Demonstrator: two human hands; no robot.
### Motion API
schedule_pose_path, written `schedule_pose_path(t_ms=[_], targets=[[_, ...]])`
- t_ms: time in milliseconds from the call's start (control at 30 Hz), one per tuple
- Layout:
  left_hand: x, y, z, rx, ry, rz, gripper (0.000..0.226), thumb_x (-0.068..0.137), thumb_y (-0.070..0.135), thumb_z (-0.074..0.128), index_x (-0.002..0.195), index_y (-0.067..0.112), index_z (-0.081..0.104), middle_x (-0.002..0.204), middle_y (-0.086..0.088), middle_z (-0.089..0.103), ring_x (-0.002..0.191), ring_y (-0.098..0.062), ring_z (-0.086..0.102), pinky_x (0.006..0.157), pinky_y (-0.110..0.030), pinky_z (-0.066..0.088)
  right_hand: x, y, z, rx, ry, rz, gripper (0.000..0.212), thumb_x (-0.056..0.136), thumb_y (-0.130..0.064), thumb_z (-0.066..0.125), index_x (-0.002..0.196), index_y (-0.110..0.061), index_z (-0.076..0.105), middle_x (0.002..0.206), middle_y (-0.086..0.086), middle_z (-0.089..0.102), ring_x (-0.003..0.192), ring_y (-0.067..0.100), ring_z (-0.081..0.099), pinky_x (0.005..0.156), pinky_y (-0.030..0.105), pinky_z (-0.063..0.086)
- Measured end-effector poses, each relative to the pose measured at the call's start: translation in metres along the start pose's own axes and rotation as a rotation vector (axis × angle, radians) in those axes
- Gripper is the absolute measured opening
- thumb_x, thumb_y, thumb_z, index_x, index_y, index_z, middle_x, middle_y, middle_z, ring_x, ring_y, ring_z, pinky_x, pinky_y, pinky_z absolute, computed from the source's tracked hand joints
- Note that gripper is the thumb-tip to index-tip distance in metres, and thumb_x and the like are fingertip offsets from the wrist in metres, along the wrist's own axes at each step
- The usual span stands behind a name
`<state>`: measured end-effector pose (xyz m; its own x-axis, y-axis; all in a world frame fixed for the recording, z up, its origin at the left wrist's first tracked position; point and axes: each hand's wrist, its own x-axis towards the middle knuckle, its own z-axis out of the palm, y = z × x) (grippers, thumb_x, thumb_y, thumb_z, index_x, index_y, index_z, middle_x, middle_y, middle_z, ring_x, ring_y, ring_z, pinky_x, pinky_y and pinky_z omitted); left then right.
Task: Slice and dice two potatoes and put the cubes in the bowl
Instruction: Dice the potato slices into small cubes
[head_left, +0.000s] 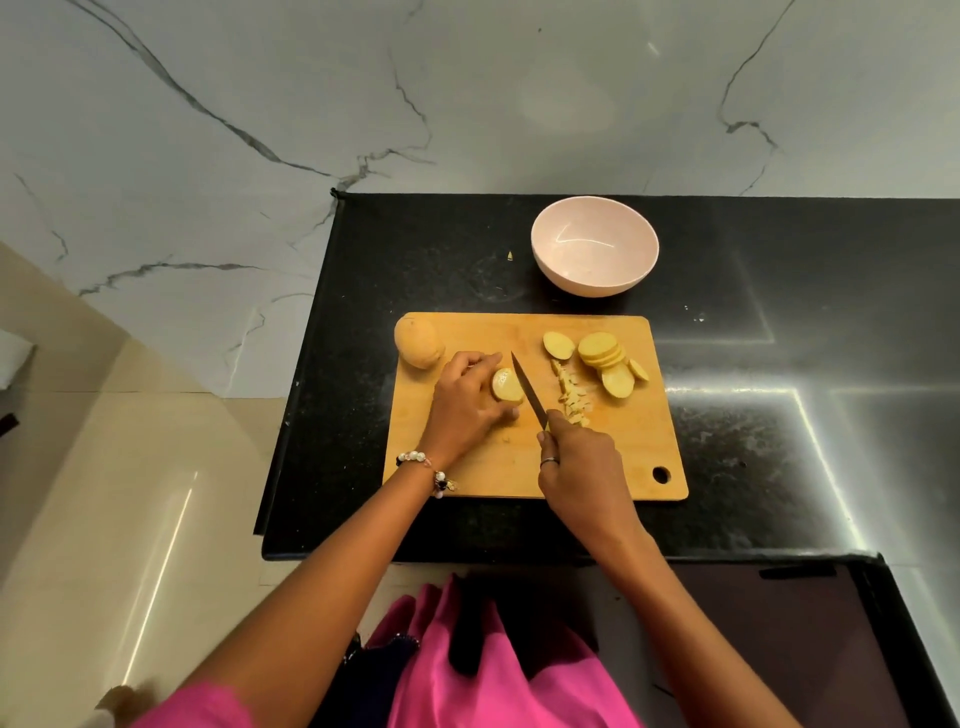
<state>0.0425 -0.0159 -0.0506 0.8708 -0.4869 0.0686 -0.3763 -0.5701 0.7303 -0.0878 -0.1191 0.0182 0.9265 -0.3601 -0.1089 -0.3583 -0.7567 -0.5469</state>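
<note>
Wooden cutting board (467, 467) lies on the black surface (727, 467) and carries all the work. Left hand (467, 400) grips a potato piece (506, 385) near the board's centre, fingers curled over its top, thumb at its near side, cut face turned toward the blade. Right hand (576, 462) holds the knife (527, 391) by its handle, with the blade lying just beside the cut face and the tip pointing toward 11 o'clock.

Sliced rounds (605, 358) lie overlapped at 2 o'clock on the board. A small run of cubes (571, 395) lies between the blade and the rounds. One whole potato (418, 342) rests on the board's 10 o'clock corner. The pink bowl (595, 245) stands at 12 o'clock beyond the board and appears to hold nothing yet.

Handling notes (judgement):
- Raw potato is firm and dense; it should resist the blade and will not deform under grip.
- Cut faces are probably wet and starchy, so expect slipping. Set a flat face down before cutting.
- Hold the piece from above, fingertips tucked back from the blade line.
- Rounds are stiff but thin; stack a few, then cut into strips.
- Cubes are light and scatter easily; gather them with a cupped hand or the flat of the blade.
</note>
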Motion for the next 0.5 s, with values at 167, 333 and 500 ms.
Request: schedule_pose_path(t_ms=[167, 333, 500], targets=[[-0.004, 0.0, -0.004, -0.003, 0.047, 0.004, 0.051, 0.076, 0.023, 0.076, 0.121, 0.005, 0.062, 0.115, -0.007, 0.054, 0.102, -0.006, 0.047, 0.087, -0.003, 0.029, 0.008, 0.0, 0.017, -0.137, -0.037, -0.025, 0.047, 0.099, -0.017, 0.038, 0.144, -0.008, 0.034, 0.108, 0.016, 0.061, 0.094, 0.034, 0.058, 0.067, 0.033, 0.035], [-0.003, 0.002, -0.003, -0.007, 0.074, 0.005, 0.048, 0.076, 0.024, 0.076, 0.119, 0.006, 0.063, 0.112, -0.005, 0.055, 0.099, -0.004, 0.046, 0.084, 0.003, 0.029, 0.008, -0.002, 0.027, -0.249, -0.072, 0.018, 0.054, 0.097, -0.01, 0.035, 0.149, -0.009, 0.021, 0.116, 0.015, 0.055, 0.097, 0.034, 0.057, 0.074, 0.037, 0.043], [-0.003, 0.001, -0.001, -0.044, 0.096, 0.007, 0.047, 0.075, 0.023, 0.076, 0.118, 0.005, 0.065, 0.109, -0.005, 0.055, 0.099, -0.006, 0.047, 0.085, 0.003, 0.03, 0.009, -0.004, 0.033, -0.305, -0.086, 0.004, 0.056, 0.095, -0.005, 0.032, 0.149, -0.006, 0.016, 0.117, 0.017, 0.053, 0.095, 0.036, 0.056, 0.069, 0.037, 0.038]])
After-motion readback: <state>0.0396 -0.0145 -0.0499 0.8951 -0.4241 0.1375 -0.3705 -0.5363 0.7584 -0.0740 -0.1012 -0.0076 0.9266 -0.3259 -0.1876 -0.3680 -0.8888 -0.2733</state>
